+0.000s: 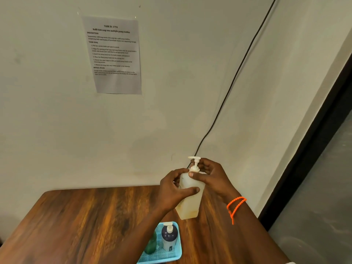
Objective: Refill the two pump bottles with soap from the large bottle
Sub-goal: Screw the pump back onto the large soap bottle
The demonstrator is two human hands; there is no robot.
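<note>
Clear pump bottle: left hand grips body, right hand pinches collar; little soap. Dark pump bottle, below in blue basket: capped. Progress: unclear.

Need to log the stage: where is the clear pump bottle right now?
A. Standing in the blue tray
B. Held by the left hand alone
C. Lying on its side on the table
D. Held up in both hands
D: the left hand grips the clear pump bottle's body while the right hand holds its pump collar, above the table.
</note>
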